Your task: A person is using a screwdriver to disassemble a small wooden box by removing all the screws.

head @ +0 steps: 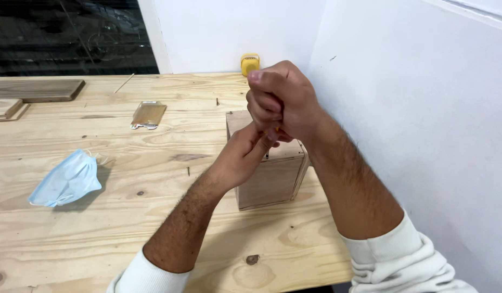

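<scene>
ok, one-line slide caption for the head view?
Both hands, right hand above left hand, work over a small wooden box on a plywood bench.

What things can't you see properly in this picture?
- Head view: whatever the right hand grips is wrapped inside its fist; only a tiny yellow speck shows.
- The left hand fingertips are tucked under the right hand.
- The top of the wooden box is mostly covered by both hands.
- The yellow object by the wall is partly behind the fist, too small to identify.
- Dark boards are cut off by the left edge.
</scene>
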